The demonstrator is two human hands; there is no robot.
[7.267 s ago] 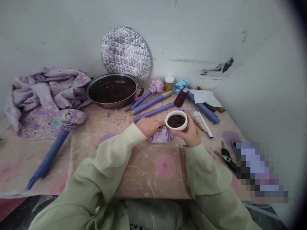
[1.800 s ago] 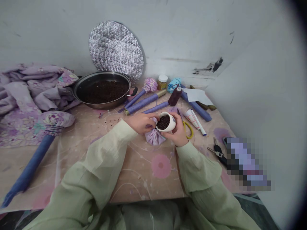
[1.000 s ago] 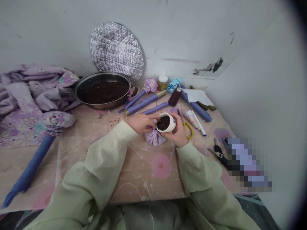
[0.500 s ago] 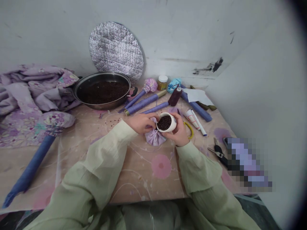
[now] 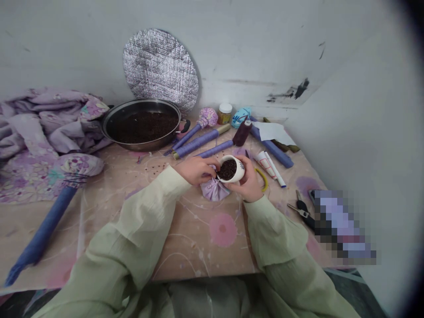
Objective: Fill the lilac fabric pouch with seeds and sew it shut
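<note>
My right hand [image 5: 247,182] grips a small white cup [image 5: 232,169] filled with dark seeds, tilted toward the left over a little lilac cloth pouch [image 5: 213,189] that rests on the table. My left hand [image 5: 197,170] pinches the pouch's gathered top, fingers closed right beside the cup's rim. Both sleeves are pale green.
A metal pan [image 5: 142,124] of dark seeds stands at the back, a silver round mat [image 5: 160,66] leaning on the wall behind it. Purple wrapped sticks [image 5: 198,142], a thread spool [image 5: 241,132], a jar [image 5: 224,113], yellow scissors [image 5: 261,177], pliers [image 5: 302,210] and crumpled lilac fabric [image 5: 46,128] lie around.
The cup, level 7 seconds ago, has been tipped toward the pouch. Over the last second it shifted slightly right; my hands have barely moved.
</note>
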